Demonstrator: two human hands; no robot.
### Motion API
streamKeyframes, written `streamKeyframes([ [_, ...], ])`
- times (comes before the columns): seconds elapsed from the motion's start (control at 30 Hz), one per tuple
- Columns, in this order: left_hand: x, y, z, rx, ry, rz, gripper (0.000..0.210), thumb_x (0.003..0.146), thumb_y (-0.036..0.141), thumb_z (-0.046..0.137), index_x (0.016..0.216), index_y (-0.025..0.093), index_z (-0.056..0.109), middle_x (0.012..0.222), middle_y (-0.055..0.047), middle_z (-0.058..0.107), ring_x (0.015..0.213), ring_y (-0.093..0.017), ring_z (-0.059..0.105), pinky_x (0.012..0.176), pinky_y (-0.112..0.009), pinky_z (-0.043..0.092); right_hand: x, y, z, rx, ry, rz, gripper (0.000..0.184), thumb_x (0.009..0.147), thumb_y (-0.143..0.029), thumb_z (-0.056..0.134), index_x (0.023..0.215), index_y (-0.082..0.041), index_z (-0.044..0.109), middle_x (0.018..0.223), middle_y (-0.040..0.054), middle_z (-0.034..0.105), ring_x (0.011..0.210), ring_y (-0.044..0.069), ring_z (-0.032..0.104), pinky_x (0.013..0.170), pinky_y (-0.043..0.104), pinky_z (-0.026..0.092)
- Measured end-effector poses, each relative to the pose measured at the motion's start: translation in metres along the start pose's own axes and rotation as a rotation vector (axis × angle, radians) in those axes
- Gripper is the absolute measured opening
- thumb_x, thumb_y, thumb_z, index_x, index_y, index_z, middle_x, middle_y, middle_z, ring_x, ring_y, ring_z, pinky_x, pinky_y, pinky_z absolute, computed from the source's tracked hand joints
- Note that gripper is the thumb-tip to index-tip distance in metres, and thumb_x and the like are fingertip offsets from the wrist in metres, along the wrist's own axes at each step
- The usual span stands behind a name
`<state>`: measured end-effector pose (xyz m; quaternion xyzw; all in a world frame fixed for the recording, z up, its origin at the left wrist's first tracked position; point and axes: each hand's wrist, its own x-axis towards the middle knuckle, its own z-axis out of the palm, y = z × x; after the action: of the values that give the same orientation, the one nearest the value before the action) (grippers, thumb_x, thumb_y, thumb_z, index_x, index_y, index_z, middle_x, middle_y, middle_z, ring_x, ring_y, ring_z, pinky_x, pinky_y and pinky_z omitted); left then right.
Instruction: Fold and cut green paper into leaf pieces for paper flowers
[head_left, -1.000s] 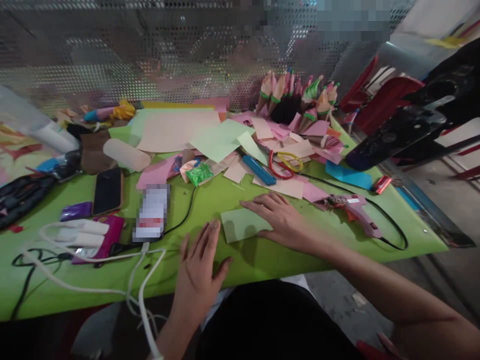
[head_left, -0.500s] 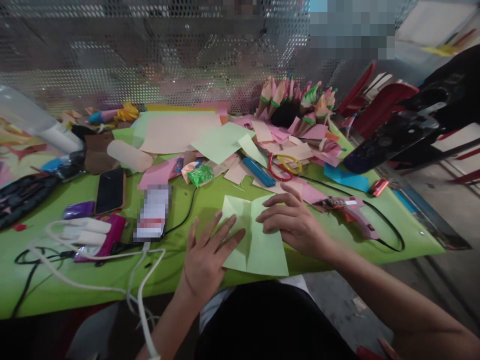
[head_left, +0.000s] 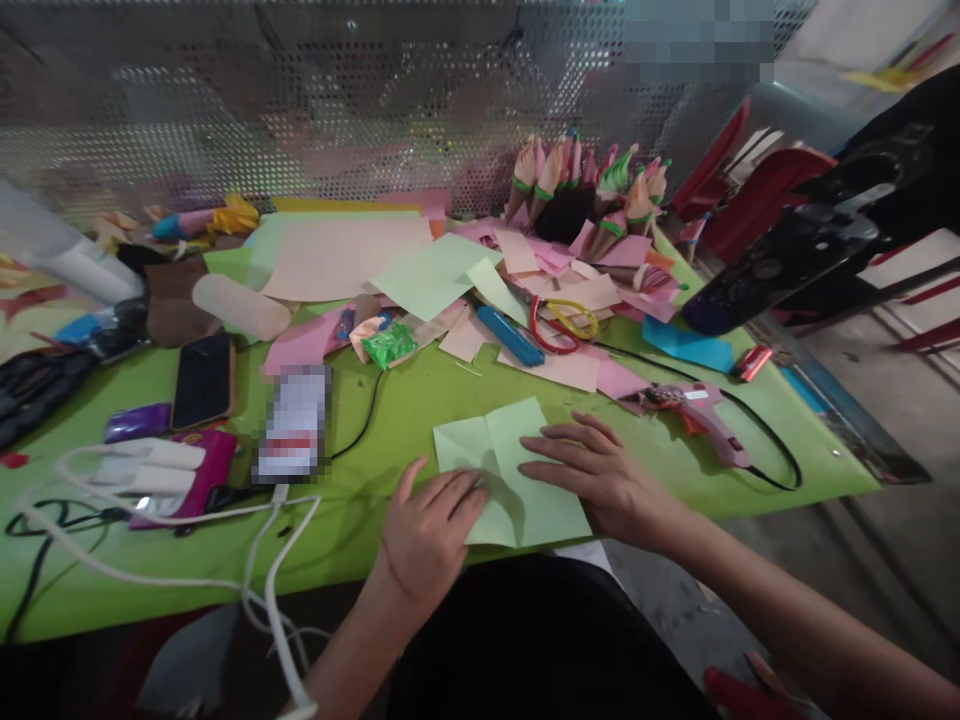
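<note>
A light green sheet of paper (head_left: pixel 510 440) with a crease down its middle lies on the green table (head_left: pixel 390 430), close to the front edge. My left hand (head_left: pixel 431 530) rests over the sheet's left half, thumb held apart and fingers lying on the paper. On the right half lies my right hand (head_left: pixel 600 475), its fingers stretched out flat over the paper. Neither hand grips anything. Beyond the sheet are a blue cutter (head_left: pixel 511 335) and scissors (head_left: pixel 553 325) with red and yellow handles.
A pink glue gun (head_left: pixel 705 420) with a black cord lies to the right. Two phones (head_left: pixel 204 380), a pink power strip (head_left: pixel 210 470) and white cables are on the left. Paper scraps (head_left: pixel 600 295) and paper cones (head_left: pixel 540 180) sit at the back.
The green sheet has turned slightly. My left fingers have drawn closer together and lower on the paper; my right hand has moved down and right, its fingers flatter.
</note>
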<state>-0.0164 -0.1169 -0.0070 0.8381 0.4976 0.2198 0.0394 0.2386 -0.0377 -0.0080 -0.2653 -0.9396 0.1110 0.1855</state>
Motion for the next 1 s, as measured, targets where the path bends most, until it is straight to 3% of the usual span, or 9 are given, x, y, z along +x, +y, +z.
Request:
streamKeyframes([
  [0.13, 0.001, -0.002, -0.003, -0.062, -0.036, -0.054, 0.035, 0.078, 0.005, 0.053, 0.103, 0.024, 0.069, 0.112, -0.004, 0.075, 0.100, -0.022, 0.069, 0.100, -0.047, 0.040, -0.005, 0.005, 0.002, 0.148, -0.014, 0.015, 0.039, 0.085, -0.007, 0.052, 0.117, -0.024, 0.067, 0.125, 0.0062, 0.069, 0.119, 0.024, 0.059, 0.104, 0.048, 0.042],
  [0.23, 0.002, -0.004, -0.003, -0.127, 0.008, -0.123, 0.026, 0.086, 0.010, 0.053, 0.098, 0.025, 0.069, 0.105, -0.002, 0.076, 0.097, -0.020, 0.070, 0.093, -0.042, 0.045, -0.002, 0.007, 0.003, 0.293, 0.009, 0.083, 0.022, 0.092, -0.018, 0.054, 0.107, -0.022, 0.070, 0.117, 0.0078, 0.072, 0.109, 0.022, 0.064, 0.094, 0.040, 0.050],
  [0.47, 0.016, -0.002, 0.002, -0.103, 0.136, -0.428, 0.013, 0.090, 0.026, 0.055, 0.086, 0.021, 0.066, 0.076, -0.002, 0.073, 0.073, -0.019, 0.067, 0.071, -0.034, 0.052, 0.013, 0.003, 0.006, 0.332, 0.087, 0.407, 0.015, 0.092, -0.028, 0.055, 0.087, -0.020, 0.068, 0.079, 0.0049, 0.071, 0.075, 0.020, 0.066, 0.065, 0.030, 0.051],
  [0.53, 0.018, -0.005, 0.007, -0.040, 0.154, -0.480, 0.011, 0.089, 0.028, 0.058, 0.085, 0.020, 0.064, 0.075, -0.004, 0.071, 0.076, -0.022, 0.066, 0.070, -0.035, 0.052, 0.014, 0.003, 0.010, 0.311, 0.103, 0.490, 0.013, 0.088, -0.027, 0.058, 0.093, -0.020, 0.067, 0.072, 0.0024, 0.067, 0.066, 0.018, 0.064, 0.058, 0.027, 0.049],
  [0.6, 0.018, -0.008, 0.011, -0.008, 0.164, -0.510, 0.011, 0.087, 0.030, 0.060, 0.088, 0.019, 0.063, 0.077, -0.005, 0.070, 0.079, -0.023, 0.066, 0.069, -0.035, 0.052, 0.014, 0.003, 0.013, 0.309, 0.135, 0.533, 0.028, 0.087, -0.026, 0.057, 0.114, -0.020, 0.064, 0.070, -0.0004, 0.064, 0.062, 0.017, 0.062, 0.057, 0.026, 0.049],
  [0.7, 0.019, -0.010, 0.016, -0.032, 0.181, -0.530, 0.020, 0.086, 0.031, 0.062, 0.102, 0.018, 0.062, 0.085, -0.008, 0.071, 0.079, -0.023, 0.066, 0.067, -0.034, 0.052, 0.014, 0.002, 0.015, 0.293, 0.192, 0.505, 0.048, 0.090, -0.025, 0.054, 0.138, -0.023, 0.049, 0.071, -0.0018, 0.062, 0.063, 0.015, 0.061, 0.060, 0.026, 0.051],
  [0.87, 0.020, -0.007, 0.014, -0.025, 0.157, -0.549, 0.045, 0.087, 0.027, 0.061, 0.130, 0.017, 0.053, 0.077, -0.003, 0.069, 0.076, -0.022, 0.066, 0.070, -0.035, 0.052, 0.016, 0.003, 0.013, 0.230, 0.109, 0.316, 0.028, 0.098, -0.023, 0.045, 0.111, -0.023, 0.069, 0.079, 0.0048, 0.067, 0.072, 0.018, 0.064, 0.067, 0.030, 0.051],
  [1.0, 0.020, -0.006, 0.013, -0.017, 0.115, -0.545, 0.048, 0.087, 0.027, 0.059, 0.134, 0.018, 0.052, 0.076, -0.003, 0.068, 0.078, -0.022, 0.065, 0.071, -0.034, 0.052, 0.015, 0.004, 0.015, 0.200, 0.080, 0.308, 0.026, 0.098, -0.021, 0.044, 0.108, -0.020, 0.069, 0.085, 0.0075, 0.069, 0.076, 0.019, 0.065, 0.067, 0.032, 0.051],
])
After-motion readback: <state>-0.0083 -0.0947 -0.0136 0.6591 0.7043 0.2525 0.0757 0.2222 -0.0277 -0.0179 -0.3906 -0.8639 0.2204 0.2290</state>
